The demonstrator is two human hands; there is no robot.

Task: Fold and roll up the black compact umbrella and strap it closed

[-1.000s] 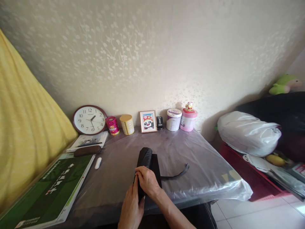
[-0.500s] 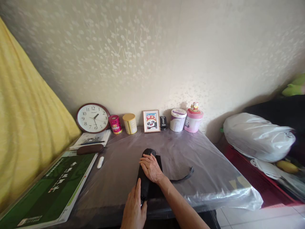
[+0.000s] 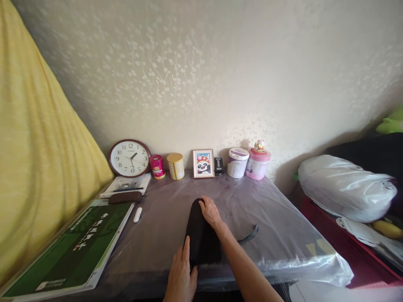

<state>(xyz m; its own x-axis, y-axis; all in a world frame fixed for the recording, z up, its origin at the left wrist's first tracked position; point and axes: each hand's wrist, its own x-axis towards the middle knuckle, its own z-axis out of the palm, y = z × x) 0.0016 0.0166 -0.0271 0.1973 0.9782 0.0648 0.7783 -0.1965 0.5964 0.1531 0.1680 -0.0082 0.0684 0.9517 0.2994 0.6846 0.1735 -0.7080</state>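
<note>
A long black cloth bundle [image 3: 195, 226] lies lengthwise on the table in front of me, smooth on top, with a dark flat piece spread on its right. My left hand [image 3: 181, 268] is closed around its near end, thumb on the right side and fingers along the left. My right hand [image 3: 210, 212] grips the far end from the right, its fingertips curled over the top edge. Out from under my right forearm runs a dark strap [image 3: 250, 235], lying on the table cover. What is inside the bundle is hidden.
Plastic film covers the table [image 3: 157, 239]. Along the wall stand a clock [image 3: 130, 158], a pink can [image 3: 157, 167], a yellow can [image 3: 175, 166], a picture frame [image 3: 203, 163] and tubs [image 3: 238, 162]. Left lie a green book [image 3: 72, 247], a brown case [image 3: 125, 198] and a white object [image 3: 137, 214].
My right hand has shifted from lying across the bundle to gripping its far right edge. Smooth black cloth now covers the crinkled top. The view has shifted slightly.
</note>
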